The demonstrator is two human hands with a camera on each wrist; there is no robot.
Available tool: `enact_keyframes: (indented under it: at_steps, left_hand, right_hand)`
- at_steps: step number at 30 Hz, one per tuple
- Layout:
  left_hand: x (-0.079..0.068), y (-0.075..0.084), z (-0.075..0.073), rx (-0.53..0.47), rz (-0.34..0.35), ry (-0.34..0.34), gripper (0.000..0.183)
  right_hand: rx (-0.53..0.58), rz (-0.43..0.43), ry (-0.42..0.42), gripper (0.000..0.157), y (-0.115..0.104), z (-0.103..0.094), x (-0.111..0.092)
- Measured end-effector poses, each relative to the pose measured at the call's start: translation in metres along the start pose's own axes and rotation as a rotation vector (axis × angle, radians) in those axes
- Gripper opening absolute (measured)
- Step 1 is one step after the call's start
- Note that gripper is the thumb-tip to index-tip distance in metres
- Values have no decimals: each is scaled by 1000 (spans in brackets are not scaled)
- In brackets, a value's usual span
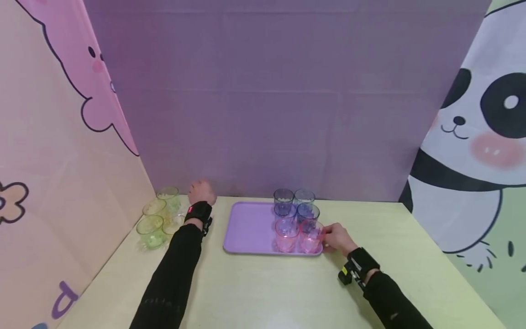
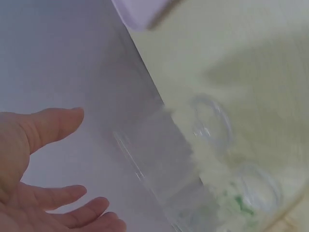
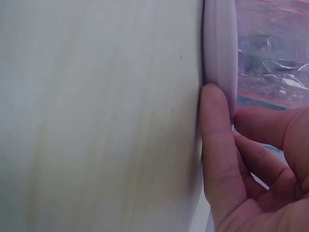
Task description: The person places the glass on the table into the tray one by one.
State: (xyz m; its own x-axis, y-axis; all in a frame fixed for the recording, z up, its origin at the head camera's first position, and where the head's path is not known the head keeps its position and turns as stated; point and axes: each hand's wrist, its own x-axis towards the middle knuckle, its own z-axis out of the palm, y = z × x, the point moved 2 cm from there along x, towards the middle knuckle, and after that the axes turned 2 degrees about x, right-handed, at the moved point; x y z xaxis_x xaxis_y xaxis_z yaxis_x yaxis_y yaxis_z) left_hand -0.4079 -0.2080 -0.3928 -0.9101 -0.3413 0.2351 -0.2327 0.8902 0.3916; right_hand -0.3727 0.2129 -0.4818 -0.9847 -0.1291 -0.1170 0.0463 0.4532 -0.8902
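Observation:
My left hand (image 1: 202, 192) is raised near the back edge of the table, beside the yellow glass (image 1: 154, 208) and green glasses (image 1: 150, 232). In the left wrist view its thumb and fingers are spread apart with nothing between them. My right hand (image 1: 338, 237) is at the front right corner of the purple tray (image 1: 248, 228), pinching its rim between thumb and fingers. A pink glass (image 1: 311, 237) stands on the tray close to those fingers, with another pink glass (image 1: 286, 236) to its left. Dark bluish glasses (image 1: 307, 212) stand behind them.
A purple backdrop (image 1: 279, 100) rises along the table's back edge. A patterned wall panel (image 1: 82, 196) borders the left glasses, and a panda panel (image 1: 452, 205) stands at the right. The pale tabletop (image 1: 263, 292) extends in front of the tray.

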Motion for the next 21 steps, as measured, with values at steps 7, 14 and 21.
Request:
enact_keyframes:
  at_steps: [7,14,21]
  left_hand:
    - [4,-13,1,-4,-29,-95,46]
    - [11,-18,11,26,-28,-159,48]
    - [11,-19,23,125,0,-228,53]
  right_hand:
    - [-20,9,5,10,0,1,1]
    - [-29,14,6,11,1,1,3]
    - [-40,13,6,12,1,1,4]
